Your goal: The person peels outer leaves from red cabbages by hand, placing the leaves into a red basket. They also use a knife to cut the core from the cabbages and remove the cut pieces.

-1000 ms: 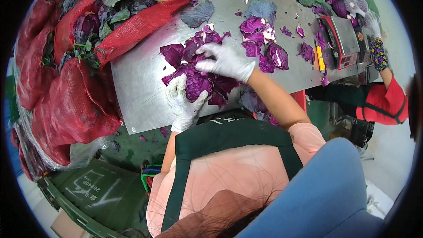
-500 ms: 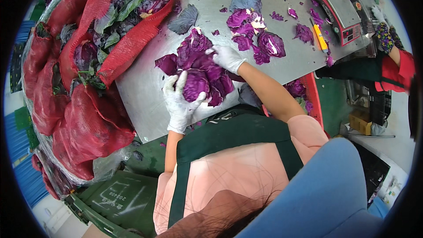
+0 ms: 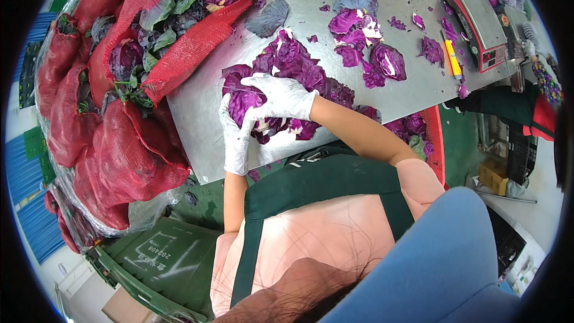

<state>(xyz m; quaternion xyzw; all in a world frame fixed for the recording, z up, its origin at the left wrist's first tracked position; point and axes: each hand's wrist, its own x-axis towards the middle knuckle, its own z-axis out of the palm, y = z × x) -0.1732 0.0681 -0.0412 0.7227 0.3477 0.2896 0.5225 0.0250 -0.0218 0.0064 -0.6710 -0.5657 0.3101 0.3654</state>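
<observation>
Both of my white-gloved hands are around a red cabbage low over the steel table. My left hand grips its near left side, with the fingers partly hidden behind it. Over the top and right side lies my right hand, fingers curled onto the leaves. Loose purple cabbage leaves are heaped just beyond and to the right of my hands. Smaller torn pieces lie under my right wrist.
Red mesh sacks of cabbages crowd the left side. Farther right on the table are more leaves, a yellow cutter and a red scale. A co-worker's gloved hand shows at the right. A red crate stands below the table edge.
My right hand has come left from the loose leaves onto the cabbage. My left hand has closed from spread fingers to a grip. The cabbage has moved left, away from the leaf heap.
</observation>
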